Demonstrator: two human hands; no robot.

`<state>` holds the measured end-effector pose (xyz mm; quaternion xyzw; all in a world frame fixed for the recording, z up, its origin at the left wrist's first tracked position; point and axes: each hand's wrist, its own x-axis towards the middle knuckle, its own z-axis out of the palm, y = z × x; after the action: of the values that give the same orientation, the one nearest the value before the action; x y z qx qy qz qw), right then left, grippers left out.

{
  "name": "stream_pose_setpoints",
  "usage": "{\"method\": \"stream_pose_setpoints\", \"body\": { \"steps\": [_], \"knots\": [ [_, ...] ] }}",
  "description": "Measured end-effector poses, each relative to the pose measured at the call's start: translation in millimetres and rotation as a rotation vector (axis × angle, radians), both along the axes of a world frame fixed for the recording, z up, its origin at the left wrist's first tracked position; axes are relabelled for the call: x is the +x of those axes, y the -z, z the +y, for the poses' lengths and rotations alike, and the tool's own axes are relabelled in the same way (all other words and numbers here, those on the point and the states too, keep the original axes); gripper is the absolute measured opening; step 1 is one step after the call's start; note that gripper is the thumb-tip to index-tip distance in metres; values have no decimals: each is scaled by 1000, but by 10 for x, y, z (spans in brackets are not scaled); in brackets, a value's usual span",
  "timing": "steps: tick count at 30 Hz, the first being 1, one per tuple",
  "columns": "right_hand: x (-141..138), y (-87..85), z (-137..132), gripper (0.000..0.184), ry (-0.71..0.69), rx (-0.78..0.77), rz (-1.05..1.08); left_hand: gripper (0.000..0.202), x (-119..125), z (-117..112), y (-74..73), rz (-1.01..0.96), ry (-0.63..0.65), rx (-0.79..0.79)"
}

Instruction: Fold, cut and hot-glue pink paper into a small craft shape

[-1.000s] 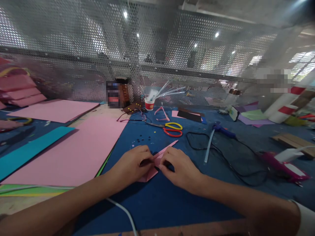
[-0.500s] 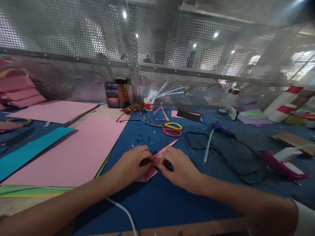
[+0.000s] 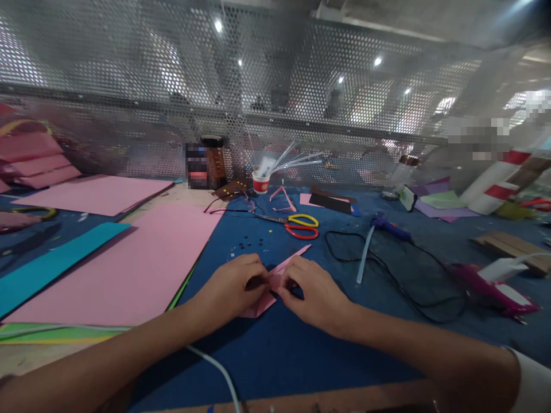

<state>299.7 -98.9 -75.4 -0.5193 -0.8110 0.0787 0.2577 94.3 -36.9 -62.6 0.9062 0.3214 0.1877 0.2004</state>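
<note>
Between my two hands is a small folded piece of pink paper (image 3: 263,306), low over the blue table top (image 3: 275,355). My left hand (image 3: 236,285) pinches its left side, fingers closed on it. On the other side my right hand (image 3: 313,289) grips the paper with thumb and forefinger curled together. A narrow pink edge sticks out above both hands toward the upper right. My fingers hide much of the fold. Just beyond lie scissors (image 3: 301,226) with one yellow and one red handle, and tiny black scraps are scattered nearby.
Large pink sheets (image 3: 129,269) and a teal strip (image 3: 60,264) cover the left. A blue glue gun (image 3: 390,228) with a black cord and a magenta power strip (image 3: 495,291) are on the right. Farther back stand a red-and-white paper cup (image 3: 260,182) and glasses (image 3: 232,206).
</note>
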Motion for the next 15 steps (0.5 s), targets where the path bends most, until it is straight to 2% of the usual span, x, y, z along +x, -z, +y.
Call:
{"method": "stream_pose_setpoints", "body": {
  "steps": [15],
  "knots": [
    [-2,-2,2,13,-6,24,-17,12,9,-1,-4,6,-15,-2]
  ]
}}
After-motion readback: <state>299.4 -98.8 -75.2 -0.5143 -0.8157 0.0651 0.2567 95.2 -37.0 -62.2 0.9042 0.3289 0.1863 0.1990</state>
